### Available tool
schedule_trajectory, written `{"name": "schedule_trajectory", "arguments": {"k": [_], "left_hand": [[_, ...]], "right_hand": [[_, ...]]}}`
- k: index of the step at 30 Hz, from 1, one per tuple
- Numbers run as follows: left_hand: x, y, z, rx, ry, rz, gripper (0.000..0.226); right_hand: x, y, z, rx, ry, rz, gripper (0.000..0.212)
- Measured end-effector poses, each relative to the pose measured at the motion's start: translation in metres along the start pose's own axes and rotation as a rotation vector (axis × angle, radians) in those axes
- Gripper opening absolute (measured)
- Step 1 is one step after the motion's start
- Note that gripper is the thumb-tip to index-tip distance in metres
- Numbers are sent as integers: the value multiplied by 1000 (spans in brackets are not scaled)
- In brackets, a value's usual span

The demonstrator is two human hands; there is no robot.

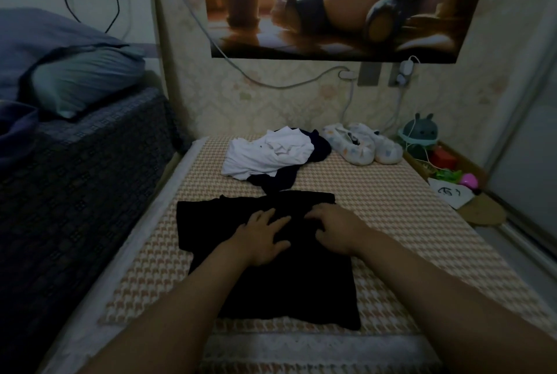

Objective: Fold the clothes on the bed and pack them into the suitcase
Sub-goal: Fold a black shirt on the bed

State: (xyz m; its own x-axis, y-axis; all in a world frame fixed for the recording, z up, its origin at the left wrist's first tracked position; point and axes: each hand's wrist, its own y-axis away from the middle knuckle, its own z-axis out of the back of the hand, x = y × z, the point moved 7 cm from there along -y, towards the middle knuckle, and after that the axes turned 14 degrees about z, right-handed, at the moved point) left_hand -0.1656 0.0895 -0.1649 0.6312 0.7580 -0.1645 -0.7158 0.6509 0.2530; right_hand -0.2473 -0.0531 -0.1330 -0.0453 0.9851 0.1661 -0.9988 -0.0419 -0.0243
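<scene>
A: While the left hand (262,238) lies flat on the black garment (271,283), fingers straight and spread, what is the right hand (334,227) doing?

B: It sits just beside the left, on the same garment, knuckles up and fingers bent into the cloth. Whether it pinches a fold or only presses, I cannot tell; black on black hides it.

A: And where does the garment lie?

B: Spread on the checked cover of the bed (391,223), a sleeve out to the left. Beyond it a crumpled white garment (271,153) lies on a dark blue garment (281,179), whose hem comes close to the black one's far edge. No suitcase is in view.

A: What might go wrong?

B: If the right hand drags a fold across while the left pins only the middle, the soft cloth may bunch under the palm and the fold come out skew. The light is dim and the cloth black, so edges are hard to match by eye. A fold thrown towards the far side could also catch the dark blue hem and pull that pile along, perhaps against the pale slippers (361,144) behind it.

A: And the packing?

B: With the suitcase out of sight, the folded piece must be carried; a loose fold could fall open on the way.
</scene>
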Motion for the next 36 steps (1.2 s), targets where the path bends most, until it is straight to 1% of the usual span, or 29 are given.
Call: {"name": "schedule_trajectory", "arguments": {"k": [1,3,5,7,9,10,12,14,16,17,18,19,20,21,23,24,27,28,29,31,32,34,36], "left_hand": [[-1,-9,-7,14,-47,17,67],[0,-24,-18,44,-67,51,71],[0,-36,-21,30,-52,55,73],[3,-44,-19,-14,-46,41,72],[12,-50,-12,-83,-52,47,70],[19,-52,-9,-95,-52,65,70],[34,-54,-6,-90,-34,94,67],[47,-54,0,-99,44,84,61],[62,-49,12,-167,174,87,59],[72,-46,18,-220,217,98,57],[85,-41,25,-286,228,138,48],[100,-34,34,-352,213,218,35],[116,-26,41,-421,185,314,28],[132,-18,46,-465,152,419,30],[163,-6,46,-440,124,607,36],[174,-3,42,-391,147,662,41],[193,2,27,-210,240,743,64],[197,3,25,-186,261,775,69],[201,3,23,-177,272,805,71],[206,3,24,-197,224,812,67],[207,4,26,-227,183,793,61],[206,4,32,-250,146,749,46],[204,3,34,-242,196,716,33]], "right_hand": [[-3,-4,-3,-9,36,8,59],[-5,-14,-13,-3,117,78,70],[-7,-24,-28,33,77,123,75],[-18,-34,-41,96,39,68,70],[-29,-42,-47,156,107,-25,63],[-31,-46,-45,153,147,-57,60],[-22,-57,-39,82,244,-77,57],[1,-71,-29,-65,344,1,66],[24,-83,-30,-137,349,116,62],[36,-88,-31,-142,343,158,59],[48,-94,-34,-147,319,206,59],[60,-101,-36,-156,266,248,59],[72,-107,-37,-180,223,299,58],[85,-113,-38,-183,185,344,57],[106,-128,-45,-179,137,400,54],[112,-137,-53,-116,125,399,54],[117,-161,-75,81,79,313,59],[118,-167,-80,119,72,285,58],[120,-174,-81,106,109,276,54],[131,-187,-66,-2,256,280,39],[137,-194,-59,-37,279,288,34],[154,-211,-54,-58,255,354,34],[172,-225,-56,-48,192,463,42]]}}
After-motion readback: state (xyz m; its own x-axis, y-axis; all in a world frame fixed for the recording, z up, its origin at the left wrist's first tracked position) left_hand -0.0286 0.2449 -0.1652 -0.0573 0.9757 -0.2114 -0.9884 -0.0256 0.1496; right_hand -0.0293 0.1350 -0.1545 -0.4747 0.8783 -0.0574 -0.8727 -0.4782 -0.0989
